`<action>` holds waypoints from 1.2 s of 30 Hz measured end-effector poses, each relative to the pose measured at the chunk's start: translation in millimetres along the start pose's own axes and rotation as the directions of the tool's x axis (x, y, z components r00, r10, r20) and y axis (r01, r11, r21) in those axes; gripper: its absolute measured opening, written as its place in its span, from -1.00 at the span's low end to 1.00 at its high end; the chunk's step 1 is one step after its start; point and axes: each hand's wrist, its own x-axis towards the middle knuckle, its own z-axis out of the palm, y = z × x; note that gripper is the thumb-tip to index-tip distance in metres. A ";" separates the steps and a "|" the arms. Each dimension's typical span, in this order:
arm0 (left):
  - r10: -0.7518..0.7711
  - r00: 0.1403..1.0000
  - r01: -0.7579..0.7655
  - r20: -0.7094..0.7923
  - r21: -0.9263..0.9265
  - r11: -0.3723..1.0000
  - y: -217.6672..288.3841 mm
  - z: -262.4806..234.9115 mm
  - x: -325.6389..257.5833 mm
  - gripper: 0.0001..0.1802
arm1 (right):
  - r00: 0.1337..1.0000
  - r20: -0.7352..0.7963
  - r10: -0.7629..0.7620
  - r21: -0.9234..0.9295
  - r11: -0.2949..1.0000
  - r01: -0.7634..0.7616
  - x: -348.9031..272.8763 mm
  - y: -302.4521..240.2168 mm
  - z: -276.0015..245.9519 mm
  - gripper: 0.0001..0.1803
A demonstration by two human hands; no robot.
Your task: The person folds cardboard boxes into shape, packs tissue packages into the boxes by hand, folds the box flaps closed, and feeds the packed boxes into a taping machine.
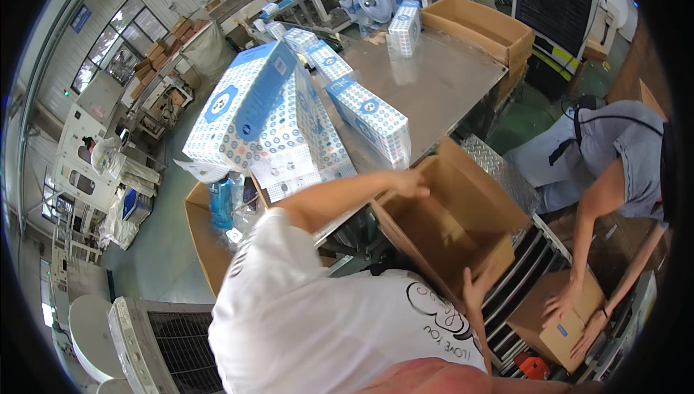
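Observation:
An open cardboard box [448, 220] with brown inner walls stands tilted in front of me, between the metal table and the roller conveyor. My left hand [409, 183] reaches across to its left rim, fingers bent down over the edge. My right hand [476, 287] is on the near wall of that same box, thumb and fingers apart around it. Closest to my left hand on the table lies a white carton with blue dots [370, 121]. Left of it sits a large stack of white and blue patterned packaging [249, 116], one blue panel standing up.
More small patterned cartons [329, 60] line the metal table [441, 76]; an empty brown box [477, 29] is at its far end. On the right a co-worker's hands [567, 303] press a closed carton [557, 322] on the roller conveyor [538, 249]. A brown box [199, 231] holds a blue bottle [221, 204].

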 end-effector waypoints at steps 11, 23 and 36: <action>-0.802 0.348 0.457 -0.485 -0.659 0.597 -126.3 -297.1 -395.1 -0.03 | 0.886 0.392 -0.249 0.058 0.967 0.247 146.3 -208.0 -26.1 -0.40; -0.629 0.775 -0.285 -0.062 -0.923 -0.260 -158.0 -200.6 -395.4 -0.31 | 0.819 0.386 -0.425 -0.454 0.685 0.570 274.5 -412.7 183.1 0.13; -0.561 0.633 -0.053 -0.533 -0.753 0.656 -23.0 -305.2 -277.4 0.09 | 0.840 0.073 -0.537 0.444 0.772 0.455 313.3 -398.7 -66.2 -0.07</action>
